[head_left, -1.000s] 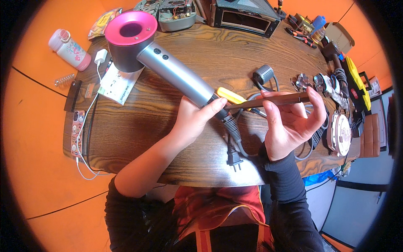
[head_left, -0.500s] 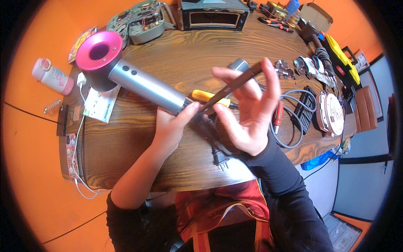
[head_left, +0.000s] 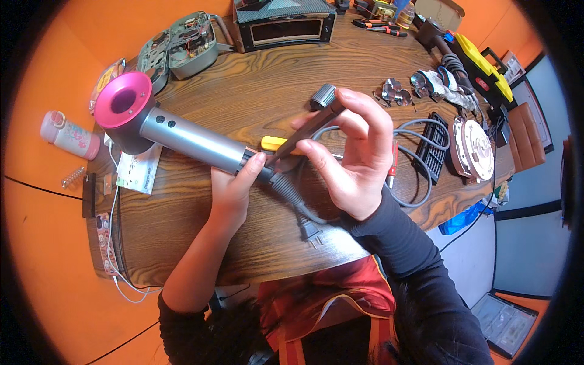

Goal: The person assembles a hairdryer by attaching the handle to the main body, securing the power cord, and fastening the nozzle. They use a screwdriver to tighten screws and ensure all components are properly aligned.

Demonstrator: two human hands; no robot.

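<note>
A hair dryer with a pink ring-shaped head and a silver handle (head_left: 198, 141) is tilted above the table, its head up to the left. My left hand (head_left: 234, 188) is closed around the handle's lower end, thumb on top. In my right hand (head_left: 359, 161) is a slim dark pen-shaped screwdriver (head_left: 310, 132), pinched by the thumb, with the index fingertip at its rear end. Its tip meets the dark end of the handle, beside my left thumb; the exact contact is too small to make out. A grey cord leaves that end, and its plug (head_left: 311, 231) hangs below.
Behind my right hand lie a yellow handle (head_left: 274, 143), a dark ribbed cylinder (head_left: 323, 96) and a red screwdriver (head_left: 393, 167). A round white part (head_left: 473, 149) sits at right. An opened green case (head_left: 193, 52) and a black box (head_left: 285, 27) stand far back; a bottle (head_left: 70, 135) is at left.
The whole view has turned, so the table's things sit further left. Both hands keep their grips, and the screwdriver stays at the handle's end.
</note>
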